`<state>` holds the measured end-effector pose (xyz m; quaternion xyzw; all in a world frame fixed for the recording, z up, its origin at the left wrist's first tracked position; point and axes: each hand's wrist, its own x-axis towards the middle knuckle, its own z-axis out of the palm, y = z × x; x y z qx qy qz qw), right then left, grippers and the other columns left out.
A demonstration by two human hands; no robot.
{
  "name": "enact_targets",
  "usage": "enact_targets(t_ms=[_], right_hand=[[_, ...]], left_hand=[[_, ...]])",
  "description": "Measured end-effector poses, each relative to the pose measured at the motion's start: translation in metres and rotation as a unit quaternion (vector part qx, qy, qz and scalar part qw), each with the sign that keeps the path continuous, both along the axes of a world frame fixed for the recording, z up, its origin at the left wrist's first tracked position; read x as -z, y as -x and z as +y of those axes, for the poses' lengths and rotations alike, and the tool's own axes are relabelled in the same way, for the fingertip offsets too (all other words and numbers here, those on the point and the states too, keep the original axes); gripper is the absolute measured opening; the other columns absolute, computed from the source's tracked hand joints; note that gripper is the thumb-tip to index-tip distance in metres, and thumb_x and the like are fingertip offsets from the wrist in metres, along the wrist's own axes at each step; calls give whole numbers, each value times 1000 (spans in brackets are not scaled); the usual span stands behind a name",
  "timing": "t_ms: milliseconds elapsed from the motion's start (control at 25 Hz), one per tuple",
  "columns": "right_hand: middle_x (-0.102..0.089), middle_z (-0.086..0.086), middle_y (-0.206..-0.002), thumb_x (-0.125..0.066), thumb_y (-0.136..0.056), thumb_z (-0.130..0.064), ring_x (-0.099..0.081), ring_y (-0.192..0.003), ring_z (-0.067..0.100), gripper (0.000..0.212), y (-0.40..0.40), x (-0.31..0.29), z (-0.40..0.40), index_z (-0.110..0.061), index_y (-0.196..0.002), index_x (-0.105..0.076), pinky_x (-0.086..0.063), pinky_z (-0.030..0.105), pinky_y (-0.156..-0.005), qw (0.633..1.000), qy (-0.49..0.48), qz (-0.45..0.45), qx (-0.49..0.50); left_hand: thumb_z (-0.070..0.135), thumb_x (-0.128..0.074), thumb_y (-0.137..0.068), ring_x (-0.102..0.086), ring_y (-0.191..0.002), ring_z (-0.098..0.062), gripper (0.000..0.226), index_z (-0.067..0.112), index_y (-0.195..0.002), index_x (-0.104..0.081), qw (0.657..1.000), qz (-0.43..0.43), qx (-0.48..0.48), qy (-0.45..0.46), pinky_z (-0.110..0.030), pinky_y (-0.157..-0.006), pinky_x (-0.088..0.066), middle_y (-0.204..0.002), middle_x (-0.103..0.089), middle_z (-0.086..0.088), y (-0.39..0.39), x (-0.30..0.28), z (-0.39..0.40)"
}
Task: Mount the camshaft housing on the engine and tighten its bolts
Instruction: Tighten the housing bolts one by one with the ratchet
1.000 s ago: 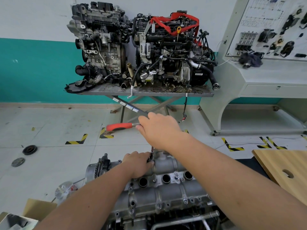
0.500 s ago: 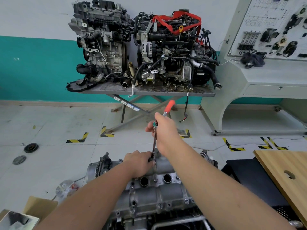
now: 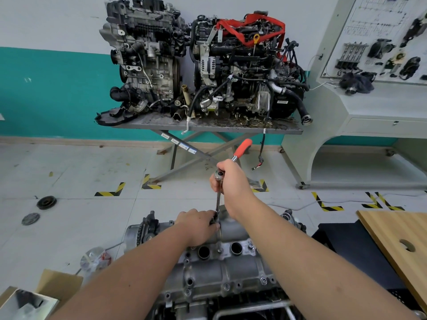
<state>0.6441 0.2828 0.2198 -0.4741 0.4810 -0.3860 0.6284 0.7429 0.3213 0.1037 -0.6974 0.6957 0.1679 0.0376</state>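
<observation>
Right hand [image 3: 231, 181] grips ratchet [image 3: 240, 151]; left hand [image 3: 198, 224] pinches its extension [image 3: 217, 204] base

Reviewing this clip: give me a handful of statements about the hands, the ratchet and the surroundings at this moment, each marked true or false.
1. The right hand grips the ratchet near its head. True.
2. The ratchet's handle is blue. False: the grip is red-orange.
3. The left hand rests on the camshaft housing, its fingers at the lower end of the extension bar. True.
4. The two engines in the background sit on the floor. False: they stand on a metal table by the wall.
5. A wooden board with a round hole lies at the right. True.
</observation>
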Motion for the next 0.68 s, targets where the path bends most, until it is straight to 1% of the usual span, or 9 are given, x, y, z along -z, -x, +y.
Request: enact_targets(t_ms=[80,160,240,280,320,400,480,600,680], right_hand=[[-46,1,-46,-39,-90,-22,-44,-46,17,14,2,-2,-2,-14,-79,-36,-37,33,-60,998,13,52,-15],[-56,2,-48,-39,-84,-26,-54,-54,19,13,5,-6,-4,-13,-83,-39,-44,41,-70,995,25,85,-35],[-65,5,-55,-38,-78,-26,-63,-58,18,18,7,-11,-5,-14,-92,-41,-46,47,-84,994,15,87,-57],[-66,5,-56,-38,-76,-24,-64,-55,17,21,6,-13,-5,-14,-94,-41,-47,47,-85,995,11,82,-57],[-64,3,-54,-37,-76,-21,-62,-51,16,21,6,-14,-5,-13,-94,-42,-47,45,-82,996,14,76,-49],[-55,-2,-48,-37,-75,-20,-54,-48,16,16,5,-12,-4,-14,-90,-42,-46,40,-71,996,31,76,-25],[-48,-5,-45,-36,-77,-16,-46,-45,17,11,5,-9,-2,-15,-87,-41,-40,35,-61,996,41,78,-12],[-51,-4,-48,-34,-68,-18,-45,-42,15,17,7,-9,-3,-12,-83,-41,-39,36,-60,994,56,94,-16],[-59,-5,-54,-35,-74,-19,-51,-45,14,15,10,-11,-2,-13,-85,-45,-44,37,-65,991,82,103,-36]], left_hand=[[53,-33,-100,-53,-112,-30,39,24,-121,-49,1000,0,0,1,-40,-82,-34,-121,-62,-5,-1,1,0],[54,-33,-100,-53,-113,-30,40,24,-121,-49,1000,-1,2,-1,-40,-81,-33,-123,-61,-6,-1,1,0],[54,-32,-100,-52,-115,-31,42,23,-122,-48,1000,-3,1,-3,-41,-82,-32,-124,-61,-6,-1,1,-1],[54,-32,-100,-51,-115,-31,42,23,-123,-49,1000,-3,-1,-2,-42,-82,-33,-124,-60,-7,0,1,0],[54,-32,-100,-51,-116,-31,42,23,-123,-49,1000,-3,-1,-2,-42,-83,-33,-125,-60,-7,0,1,0],[53,-32,-100,-51,-116,-31,42,23,-124,-48,1000,-3,0,-1,-42,-85,-34,-126,-60,-6,0,1,0],[53,-33,-100,-51,-116,-31,42,24,-125,-48,1000,-3,1,2,-42,-85,-35,-126,-60,-6,0,1,0],[54,-33,-99,-53,-112,-31,41,24,-122,-50,1000,3,2,4,-41,-82,-34,-123,-61,-6,-1,1,0],[55,-33,-99,-52,-112,-31,41,24,-121,-49,1000,2,2,4,-41,-82,-34,-122,-61,-6,-1,1,1]])
